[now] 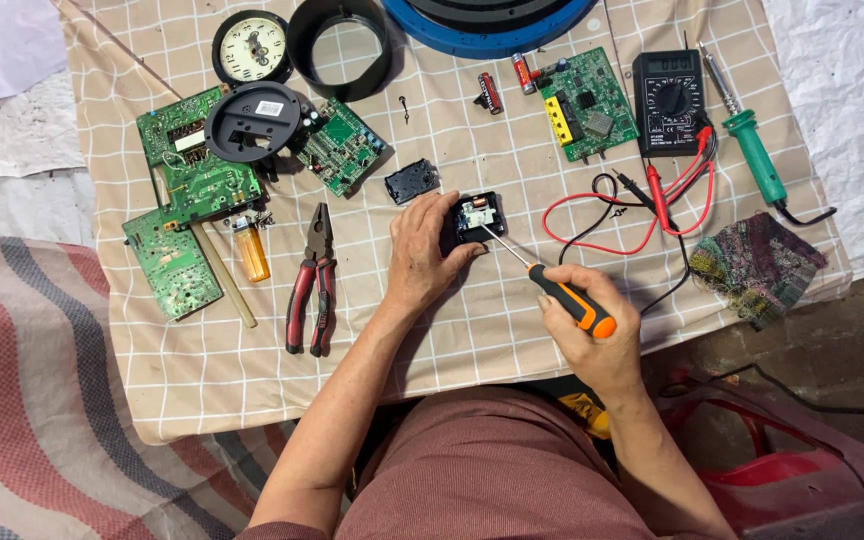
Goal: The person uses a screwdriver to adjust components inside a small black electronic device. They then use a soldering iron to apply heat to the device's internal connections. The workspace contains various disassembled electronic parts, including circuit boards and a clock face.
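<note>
Left hand (420,252) grips the small black clock module (476,217) mid-surface, right hand (592,335) closed on an orange-handled screwdriver (550,289) poking into it. Checked cloth (512,130) over the surface (striped blanket (42,400) on the left), cluttered with circuit boards (192,170), pliers (312,280), multimeter (668,102).

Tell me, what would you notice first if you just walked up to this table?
In the middle, the left hand steadies a small black module while the right hand pokes it with an orange-handled screwdriver. Green circuit boards crowd the left, and a black multimeter with red leads sits at right.
</note>
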